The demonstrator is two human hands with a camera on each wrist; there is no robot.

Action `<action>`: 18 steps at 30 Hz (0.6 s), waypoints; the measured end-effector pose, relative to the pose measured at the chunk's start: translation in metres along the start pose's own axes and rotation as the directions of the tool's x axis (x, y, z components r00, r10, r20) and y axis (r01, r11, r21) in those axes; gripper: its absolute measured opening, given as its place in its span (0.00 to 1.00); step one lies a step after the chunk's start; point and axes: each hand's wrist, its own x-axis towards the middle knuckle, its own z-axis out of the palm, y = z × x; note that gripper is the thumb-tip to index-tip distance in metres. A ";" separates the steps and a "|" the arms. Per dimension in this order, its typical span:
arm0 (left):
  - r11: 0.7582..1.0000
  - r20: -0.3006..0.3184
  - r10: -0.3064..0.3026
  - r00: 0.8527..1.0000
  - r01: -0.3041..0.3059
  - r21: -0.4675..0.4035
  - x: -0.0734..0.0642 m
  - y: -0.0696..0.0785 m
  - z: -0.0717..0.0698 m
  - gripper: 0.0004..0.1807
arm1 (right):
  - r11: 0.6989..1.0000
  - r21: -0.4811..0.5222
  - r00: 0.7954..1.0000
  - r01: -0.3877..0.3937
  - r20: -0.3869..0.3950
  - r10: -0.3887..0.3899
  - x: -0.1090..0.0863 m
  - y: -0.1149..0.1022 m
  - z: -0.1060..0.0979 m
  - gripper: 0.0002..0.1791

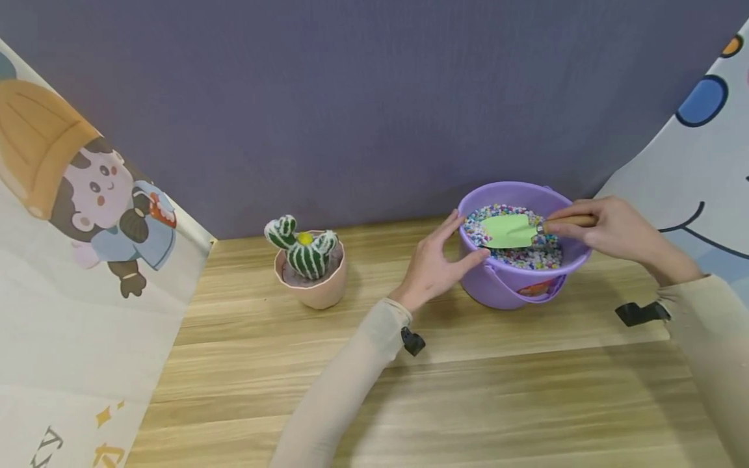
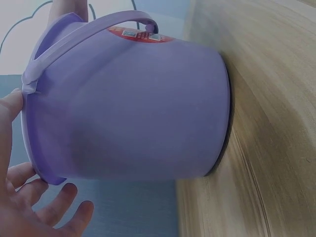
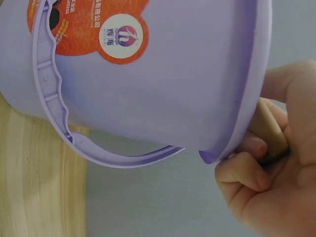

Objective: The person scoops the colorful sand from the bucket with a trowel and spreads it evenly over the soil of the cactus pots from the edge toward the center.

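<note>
Wood-grain bench (image 1: 497,403), backed by a dark grey-blue panel (image 1: 351,130), with a printed panel at either side. On my head view, one purple bucket (image 1: 497,290) stands upright on the bench, right of centre. Contents: small multicoloured beads (image 1: 529,259). Its bail (image 1: 541,299) hangs down the near side, across a red label seen more closely from my right wrist.

Right hand (image 1: 620,227): fingers curled round the wooden handle of a trowel (image 1: 510,232) — green blade inside the bucket's rim, roughly level above the beads. I cannot tell whether its underside touches them.

Left hand (image 1: 435,263): fingers and thumb spread apart, touching the bucket's rim on its left side. My left-wrist view shows the thumb against the rim, the outer fingers clear of it.

Left of the bucket, well apart — a green-and-white cactus (image 1: 308,260) with a yellow flower, upright in a pink pot (image 1: 322,297).
</note>
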 end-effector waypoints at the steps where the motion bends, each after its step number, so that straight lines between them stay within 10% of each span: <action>1: 1.000 0.002 0.001 1.000 -0.001 -0.003 0.000 0.000 0.000 0.47 | 1.000 0.016 1.000 -0.017 0.003 0.017 -0.001 0.000 -0.001 0.20; 18: 1.000 -0.005 0.000 1.000 0.000 0.000 -0.001 0.002 0.001 0.47 | 0.992 0.109 0.997 -0.063 -0.045 0.068 -0.017 0.016 -0.012 0.21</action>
